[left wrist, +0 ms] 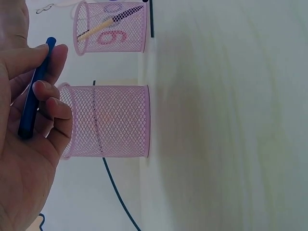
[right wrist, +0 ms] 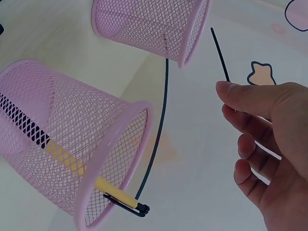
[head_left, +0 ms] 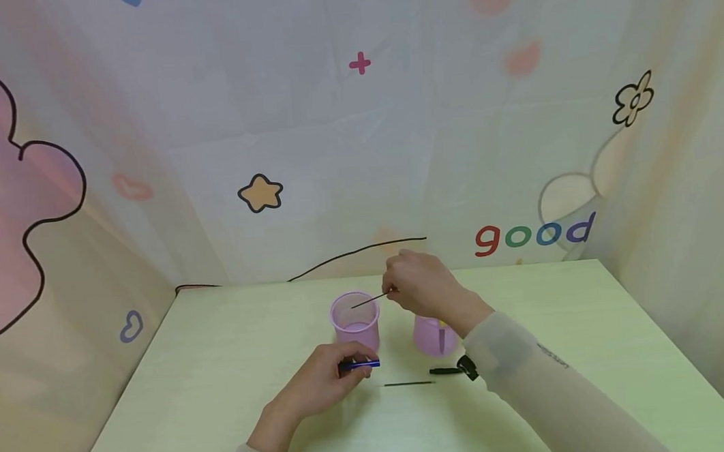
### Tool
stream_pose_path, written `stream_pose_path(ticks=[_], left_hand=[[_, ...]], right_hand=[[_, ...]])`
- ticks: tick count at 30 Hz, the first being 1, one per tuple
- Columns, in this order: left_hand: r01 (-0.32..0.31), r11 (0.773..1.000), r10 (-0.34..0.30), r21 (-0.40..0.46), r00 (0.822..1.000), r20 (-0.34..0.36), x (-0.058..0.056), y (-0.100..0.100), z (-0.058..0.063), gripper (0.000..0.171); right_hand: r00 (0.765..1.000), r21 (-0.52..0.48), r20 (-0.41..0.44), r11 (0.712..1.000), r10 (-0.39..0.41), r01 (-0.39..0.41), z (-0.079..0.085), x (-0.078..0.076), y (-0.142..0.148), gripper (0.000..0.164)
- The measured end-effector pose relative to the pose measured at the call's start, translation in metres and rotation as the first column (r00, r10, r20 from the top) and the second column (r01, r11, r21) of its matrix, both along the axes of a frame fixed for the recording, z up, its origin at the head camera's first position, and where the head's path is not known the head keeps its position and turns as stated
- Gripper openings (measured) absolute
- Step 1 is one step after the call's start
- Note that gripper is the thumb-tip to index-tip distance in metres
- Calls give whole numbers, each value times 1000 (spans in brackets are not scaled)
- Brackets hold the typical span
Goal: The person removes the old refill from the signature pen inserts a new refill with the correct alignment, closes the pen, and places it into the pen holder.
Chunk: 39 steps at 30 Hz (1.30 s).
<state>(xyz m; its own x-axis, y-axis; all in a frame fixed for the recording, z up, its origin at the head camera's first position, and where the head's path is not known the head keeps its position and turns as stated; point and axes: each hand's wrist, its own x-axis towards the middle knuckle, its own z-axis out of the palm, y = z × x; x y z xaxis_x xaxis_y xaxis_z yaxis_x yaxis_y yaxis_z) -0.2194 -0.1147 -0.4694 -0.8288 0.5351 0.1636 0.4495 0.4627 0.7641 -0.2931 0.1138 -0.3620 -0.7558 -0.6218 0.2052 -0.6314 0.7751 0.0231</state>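
Note:
My left hand (head_left: 330, 381) holds a blue pen barrel (left wrist: 34, 94) between thumb and curled fingers, just in front of the left pink mesh pen cup (head_left: 356, 322). Higher up and to the right, my right hand (head_left: 423, 284) pinches a thin dark pen refill (right wrist: 220, 54) by one end. Its free end slants over the left cup's mouth in the head view. The right pink mesh pen cup (right wrist: 72, 106) stands partly behind my right wrist. Inside it leans a yellow and black pen (right wrist: 118, 191), its clip end sticking out above the rim.
A second thin dark refill (head_left: 409, 384) lies on the pale green table (head_left: 180, 399) in front of the cups. Right of it lies a black pen (head_left: 445, 371), partly hidden by the right wrist's camera. A patterned curtain (head_left: 333, 152) hangs along the table's back edge.

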Motion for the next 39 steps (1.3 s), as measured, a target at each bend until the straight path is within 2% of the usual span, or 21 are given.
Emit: stream_pose_path(ticks=[11,18,31,39], left_hand=[[-11,1000,11,-13,1000,-3,0,-1,-2,16],[-9,1000,9,5,1000,-20,-1,-3,-2,15],[-12,1000,12,16,999,-33,-3,-4,-4,16],[-13,1000,14,21,999,-35,-4,-6,-4,15]], right_hand=[[1000,-39,11,999,-15,16,-1,9,15,6],[998,-87,49,995,-44,48,-1,17,28,7],[994,-186,86,979,-69,84,-14,36,48,11],[998,-242,35,969,-47,54,-23,44,58,12]])
